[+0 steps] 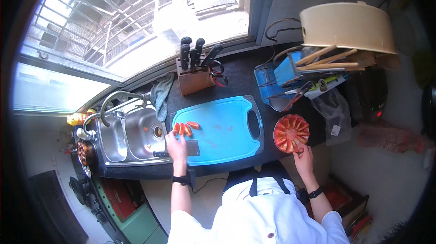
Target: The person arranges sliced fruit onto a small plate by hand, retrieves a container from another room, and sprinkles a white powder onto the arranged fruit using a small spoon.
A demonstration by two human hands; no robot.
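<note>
My left hand (176,148) reaches over the left end of a blue cutting board (221,125), its fingertips at several red tomato wedges (187,130); whether it grips one cannot be told. Beneath that hand lies a cleaver (193,147), its black handle pointing left over the sink's edge. My right hand (302,158) is at the near rim of a round plate (275,135), its fingertips on a wedge there. Tomato wedges (292,125) form a ring on the plate around a paler reddish middle.
A double steel sink (136,135) with a faucet (112,97) is at the left. Behind the board stands a knife block (196,80) with scissors (218,70). A blue utensil holder (289,68), a beige basin (347,26) and a clear plastic bag (335,118) are at the right.
</note>
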